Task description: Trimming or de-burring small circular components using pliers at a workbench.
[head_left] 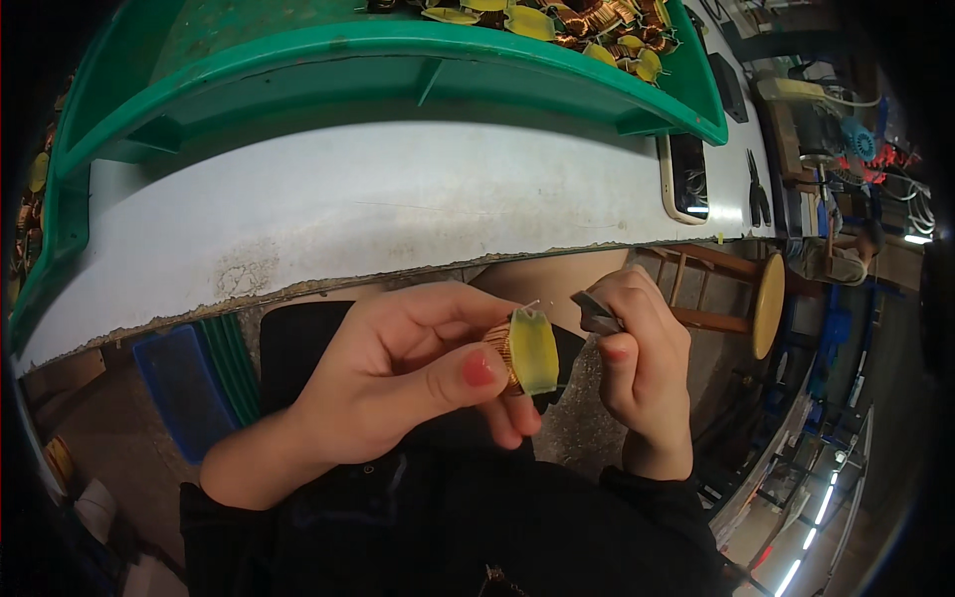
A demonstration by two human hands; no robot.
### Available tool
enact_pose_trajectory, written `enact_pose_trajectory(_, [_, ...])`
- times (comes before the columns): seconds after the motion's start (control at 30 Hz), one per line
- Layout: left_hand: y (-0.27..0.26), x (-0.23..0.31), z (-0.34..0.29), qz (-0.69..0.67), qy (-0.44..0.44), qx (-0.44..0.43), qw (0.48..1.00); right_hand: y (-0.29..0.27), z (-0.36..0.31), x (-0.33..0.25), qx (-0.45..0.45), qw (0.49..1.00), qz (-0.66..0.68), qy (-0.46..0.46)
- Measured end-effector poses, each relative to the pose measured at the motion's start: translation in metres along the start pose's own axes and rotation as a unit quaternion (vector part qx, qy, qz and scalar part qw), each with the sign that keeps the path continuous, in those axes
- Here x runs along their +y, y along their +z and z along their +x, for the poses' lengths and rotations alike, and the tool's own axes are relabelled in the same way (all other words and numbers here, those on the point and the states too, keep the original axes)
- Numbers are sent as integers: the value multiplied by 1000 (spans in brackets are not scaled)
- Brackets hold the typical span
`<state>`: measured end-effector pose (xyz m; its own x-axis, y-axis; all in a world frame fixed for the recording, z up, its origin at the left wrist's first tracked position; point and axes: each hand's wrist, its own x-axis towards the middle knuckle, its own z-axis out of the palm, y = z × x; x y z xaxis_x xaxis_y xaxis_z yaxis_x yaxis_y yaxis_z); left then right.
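My left hand [383,373] is closed around a copper-wire coil [535,350], thumb in front and fingers behind. The coil's yellow end piece faces right, and thin wire ends stick out at its top. Just to the right, my right hand [652,363] is closed on a small dark flat tool [596,312] that looks like a blade. Its tip points up and left toward the coil, with a small gap between them. Most of the tool is hidden inside my fingers. Both hands are in the air over my lap, in front of the table edge.
A green tray [388,42] spans the white table [428,204], with several similar coils [597,28] piled at its right. A phone [684,184] and dark pliers [758,189] lie on the right. Below are a wooden stool [767,306] and a blue crate [184,388].
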<state>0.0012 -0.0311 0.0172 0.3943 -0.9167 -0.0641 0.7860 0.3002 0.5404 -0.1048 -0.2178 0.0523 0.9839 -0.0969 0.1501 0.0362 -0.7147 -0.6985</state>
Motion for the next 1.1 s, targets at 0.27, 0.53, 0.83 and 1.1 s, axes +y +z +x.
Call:
enact_pose_trajectory(0.27, [0,0,0,10,-11,-9,1000,-2,8,-9,-53,997,-57,-2])
enact_pose_trajectory(0.53, [-2,5,-1,-37,-34,-24,998,-1,11,-11,-65,992,-102,-25])
enact_pose_trajectory(0.83, [6,3,-2,-60,-34,27,997,-2,8,-10,-59,982,-174,-50])
enact_pose_trajectory(1.1, [9,-16,-3,40,125,87,988,9,5,-4,-30,981,-186,-36])
